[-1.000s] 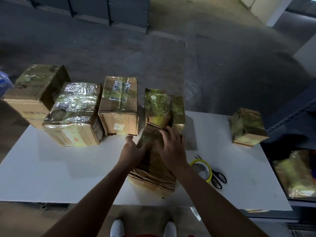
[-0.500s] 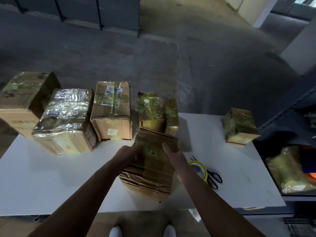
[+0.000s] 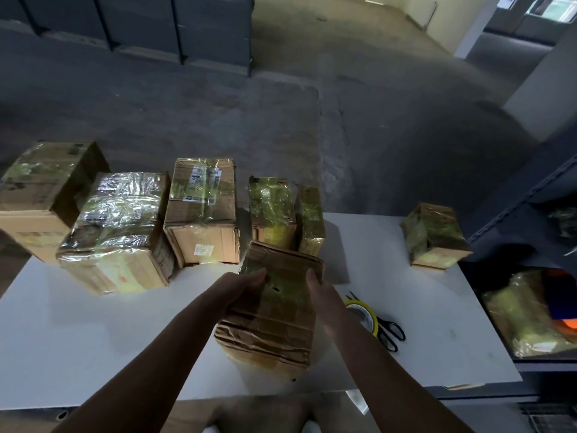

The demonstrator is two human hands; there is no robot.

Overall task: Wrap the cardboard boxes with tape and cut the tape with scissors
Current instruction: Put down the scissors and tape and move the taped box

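— Which step is shown?
— Positioning, I'd say. The box (image 3: 274, 310) sits on the worktop (image 3: 93, 339). The left hand (image 3: 245, 287) grips its left edge, and the right hand (image 3: 323, 296) presses straight-fingered against its right side.
— And next?
— Probably a hand freed for the tape roll (image 3: 365, 317), just right of the box, with the scissors (image 3: 390, 335) beyond.

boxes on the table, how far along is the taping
Done: back-row boxes and the small box at right look taped. In hand: crumpled box between left hand and right hand, near end looks bare. Left: finishing it; tape roll and scissors lie beside it.
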